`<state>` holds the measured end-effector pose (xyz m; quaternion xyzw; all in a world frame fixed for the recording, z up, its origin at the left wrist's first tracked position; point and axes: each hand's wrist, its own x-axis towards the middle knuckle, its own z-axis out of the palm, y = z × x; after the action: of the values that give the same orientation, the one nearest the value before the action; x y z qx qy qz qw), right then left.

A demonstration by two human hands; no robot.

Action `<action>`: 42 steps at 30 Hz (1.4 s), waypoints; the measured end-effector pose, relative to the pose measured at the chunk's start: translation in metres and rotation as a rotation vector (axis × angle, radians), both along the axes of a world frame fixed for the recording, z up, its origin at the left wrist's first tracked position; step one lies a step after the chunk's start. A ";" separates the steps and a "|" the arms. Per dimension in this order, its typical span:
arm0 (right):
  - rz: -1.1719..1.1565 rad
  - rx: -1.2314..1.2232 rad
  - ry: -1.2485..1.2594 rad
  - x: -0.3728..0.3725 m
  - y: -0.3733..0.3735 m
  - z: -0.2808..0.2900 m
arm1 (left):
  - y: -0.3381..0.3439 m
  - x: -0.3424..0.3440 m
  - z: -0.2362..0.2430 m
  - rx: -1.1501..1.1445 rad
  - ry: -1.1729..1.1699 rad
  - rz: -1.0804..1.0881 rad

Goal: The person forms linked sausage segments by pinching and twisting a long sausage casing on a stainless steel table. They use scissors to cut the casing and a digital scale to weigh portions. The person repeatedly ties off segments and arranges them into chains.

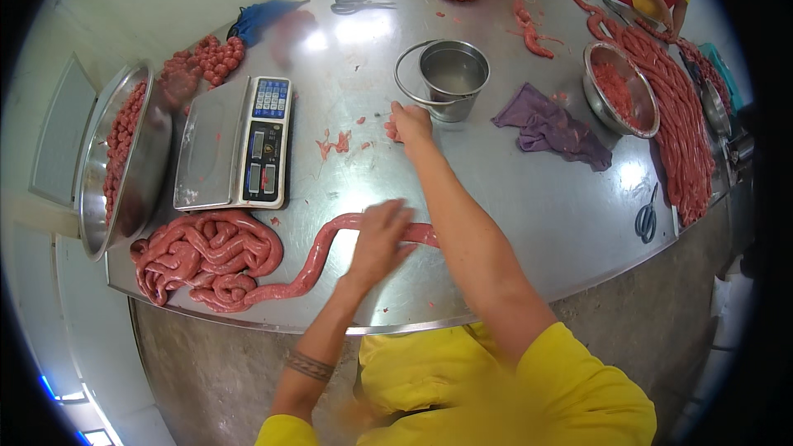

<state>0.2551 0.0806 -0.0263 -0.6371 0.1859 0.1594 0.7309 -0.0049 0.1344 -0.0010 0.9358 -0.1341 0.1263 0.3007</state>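
Note:
A long raw sausage [311,268] runs from a coiled pile at the near left, curving to the right along the table. My left hand [382,239] lies over this sausage, fingers stretched out and slightly blurred, thumb apart. Beyond my right forearm the sausage's end is hidden. Farther out, my right hand [410,124] is closed, with pinkish meat scraps [391,128] showing at its fingertips. Just past it stands a metal pail [453,107] with its handle tipped toward the left. Loose meat bits [337,144] lie on the metal table left of that hand.
A scale [268,142] stands left, beside a steel basin [97,235] of linked sausages. To the right are a purple cloth [553,128], a bowl [648,120] of ground meat, long sausages [681,144] and scissors [646,221]. Two co-workers in yellow and red stand across the table.

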 end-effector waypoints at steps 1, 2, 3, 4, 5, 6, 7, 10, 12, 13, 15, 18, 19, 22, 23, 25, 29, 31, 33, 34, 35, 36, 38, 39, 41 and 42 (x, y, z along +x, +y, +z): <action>0.041 -0.169 -0.157 -0.011 -0.008 0.011 | 0.018 -0.012 -0.002 0.043 -0.006 0.156; 0.087 -0.331 -0.298 -0.030 -0.022 0.023 | 0.039 -0.029 -0.004 0.070 -0.008 0.317; 0.131 -0.435 -0.468 -0.063 -0.045 0.033 | 0.054 -0.043 -0.009 -0.090 0.136 0.487; 0.232 -0.669 -0.641 -0.096 -0.069 0.043 | 0.075 -0.058 -0.012 0.046 0.292 0.582; 0.280 -0.612 -0.683 -0.143 -0.098 0.047 | 0.087 -0.078 -0.016 0.093 0.250 0.624; 0.226 -0.756 -0.713 -0.185 -0.124 0.047 | 0.098 -0.098 -0.016 0.124 0.295 0.685; 0.204 -1.003 -0.696 -0.234 -0.151 0.046 | 0.107 -0.114 -0.013 0.159 0.343 0.742; 0.249 -1.262 -0.586 -0.310 -0.217 0.025 | 0.129 -0.142 0.019 0.150 0.548 0.332; 0.274 -1.179 -0.624 -0.320 -0.243 0.018 | 0.136 -0.146 0.058 -0.178 0.726 0.405; 0.285 -1.097 -0.646 -0.311 -0.251 0.017 | 0.139 -0.143 0.081 -0.310 0.885 0.505; 0.322 -1.026 -0.665 -0.277 -0.261 0.025 | 0.141 -0.131 0.121 -0.210 0.707 0.552; 0.411 -1.025 -0.710 -0.216 -0.273 0.047 | 0.137 -0.112 0.149 -0.274 0.351 0.449; 0.417 -0.989 -0.745 -0.202 -0.281 0.051 | 0.136 -0.111 0.150 -0.201 0.330 0.430; 0.417 -0.899 -0.785 -0.179 -0.308 0.048 | 0.126 -0.115 0.124 0.027 0.382 0.370; 0.406 -0.871 -0.755 -0.179 -0.318 0.043 | 0.117 -0.120 0.108 0.139 0.513 0.404; 0.360 -0.836 -0.658 -0.186 -0.331 0.028 | 0.092 -0.126 0.075 0.144 0.647 0.231; 0.243 -0.868 -0.407 -0.201 -0.334 0.017 | -0.003 -0.078 0.035 0.057 0.342 0.123; 0.229 -0.982 -0.330 -0.202 -0.329 0.027 | -0.067 -0.038 0.030 -0.118 0.106 -0.031; 0.243 -1.167 -0.322 -0.198 -0.327 0.045 | -0.137 0.010 0.023 -0.187 0.010 -0.206; 0.318 -1.148 -0.423 -0.195 -0.328 0.056 | -0.168 0.029 0.018 -0.293 0.030 -0.307; 0.397 -1.125 -0.521 -0.193 -0.330 0.067 | -0.195 0.050 0.014 -0.321 -0.071 -0.336; 0.454 -1.084 -0.608 -0.190 -0.332 0.077 | -0.217 0.065 0.009 -0.364 -0.206 -0.385; 0.534 -1.151 -0.720 -0.185 -0.336 0.095 | -0.243 0.087 0.000 -0.263 0.065 -0.315; 0.573 -1.187 -0.742 -0.182 -0.338 0.103 | -0.253 0.091 -0.003 -0.202 0.242 -0.256; 0.574 -1.051 -0.730 -0.179 -0.342 0.115 | -0.257 0.094 -0.006 -0.311 0.070 -0.249; 0.557 -0.961 -0.736 -0.178 -0.344 0.119 | -0.254 0.092 -0.006 -0.356 0.041 -0.255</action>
<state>0.0768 -0.2634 0.0930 -0.9290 -0.1971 0.0137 0.3128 0.0873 -0.1197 -0.0070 0.8457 -0.2208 0.0898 0.4775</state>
